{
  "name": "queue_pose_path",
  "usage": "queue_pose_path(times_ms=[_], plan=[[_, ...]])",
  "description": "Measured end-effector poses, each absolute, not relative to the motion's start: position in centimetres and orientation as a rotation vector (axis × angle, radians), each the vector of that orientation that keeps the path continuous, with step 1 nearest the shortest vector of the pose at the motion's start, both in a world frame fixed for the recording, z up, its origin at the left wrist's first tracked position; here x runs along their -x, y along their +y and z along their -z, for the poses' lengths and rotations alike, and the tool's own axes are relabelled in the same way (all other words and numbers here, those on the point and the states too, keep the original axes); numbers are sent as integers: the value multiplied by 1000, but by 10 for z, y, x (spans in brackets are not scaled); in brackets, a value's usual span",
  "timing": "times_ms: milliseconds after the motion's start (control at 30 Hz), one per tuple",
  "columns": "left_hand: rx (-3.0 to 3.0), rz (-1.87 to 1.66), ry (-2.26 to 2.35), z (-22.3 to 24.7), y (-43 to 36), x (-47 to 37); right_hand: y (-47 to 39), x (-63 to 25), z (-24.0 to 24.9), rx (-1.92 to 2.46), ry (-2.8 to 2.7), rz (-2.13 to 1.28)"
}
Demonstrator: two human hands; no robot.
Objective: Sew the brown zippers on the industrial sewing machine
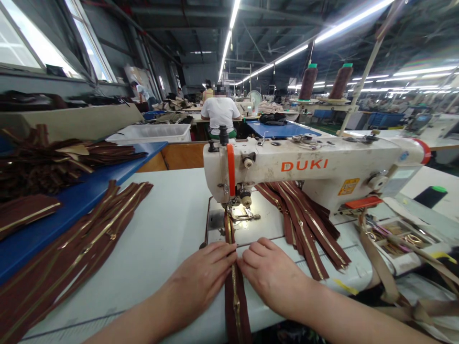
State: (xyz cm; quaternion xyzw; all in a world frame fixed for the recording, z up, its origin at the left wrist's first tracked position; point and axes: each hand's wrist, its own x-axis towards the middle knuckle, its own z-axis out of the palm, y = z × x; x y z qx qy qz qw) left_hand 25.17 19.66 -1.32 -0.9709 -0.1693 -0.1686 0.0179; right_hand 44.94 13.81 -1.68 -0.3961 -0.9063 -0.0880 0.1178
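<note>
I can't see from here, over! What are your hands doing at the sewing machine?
Left hand, right hand flat on brown zipper strip, either side. Strip under needle. Path clear.

The sewing machine [315, 167] is off-white, with its brand name in orange letters, an orange guard strip at the needle end, a yellow sticker and a red rim at the far right. Under its needle runs a dark brown zipper [234, 286] with gold teeth. Left of the machine, more brown-and-gold zippers [79, 248] lie on the pale grey table [168, 229], beside a bright blue shelf [71, 205]. Behind the machine stand two brown thread cones [324, 81] with green tops.
</note>
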Motion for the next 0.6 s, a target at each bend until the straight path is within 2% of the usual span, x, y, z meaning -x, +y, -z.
queue_pose_path(times_ms=[400, 600], plan=[[3000, 380, -532, 16, 209, -253, 154, -452, 14, 1169, -2656, 243], [2963, 424, -565, 18, 226, -258, 173, -454, 15, 1170, -2639, 287]])
